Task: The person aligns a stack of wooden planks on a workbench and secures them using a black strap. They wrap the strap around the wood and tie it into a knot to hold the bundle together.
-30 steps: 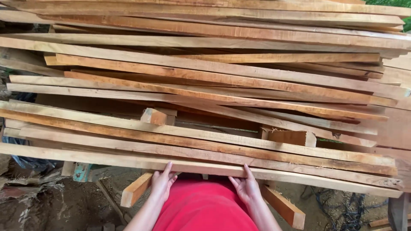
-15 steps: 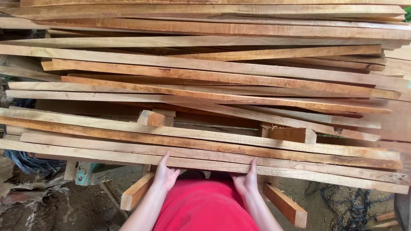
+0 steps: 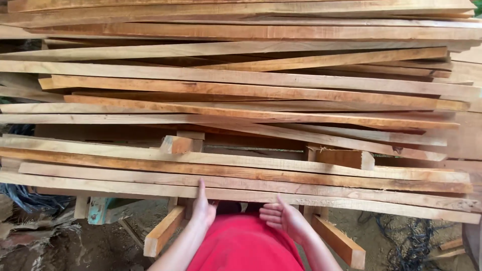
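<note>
Wooden plank (image 3: 241, 193), left hand (image 3: 203, 208) touching, right hand (image 3: 281, 217) open

Long planks lie stacked crosswise on two support beams (image 3: 163, 232), one left and one right (image 3: 340, 242). The left hand (image 3: 203, 208) presses the nearest plank (image 3: 351, 203) at the stack's front edge; the right hand (image 3: 281, 217) hangs just below it. Two short blocks (image 3: 176, 144) sit between the planks.

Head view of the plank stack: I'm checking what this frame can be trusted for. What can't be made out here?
- Left hand: fingertips tucked behind the nearest plank, so the grip is hidden.
- Right hand: palm up just below that plank; contact unclear.
- Plank ends: cut off by the left and right edges of the head view.
- Supports under the stack: mostly covered by planks.
- Ground beneath: hidden by the red garment.
</note>
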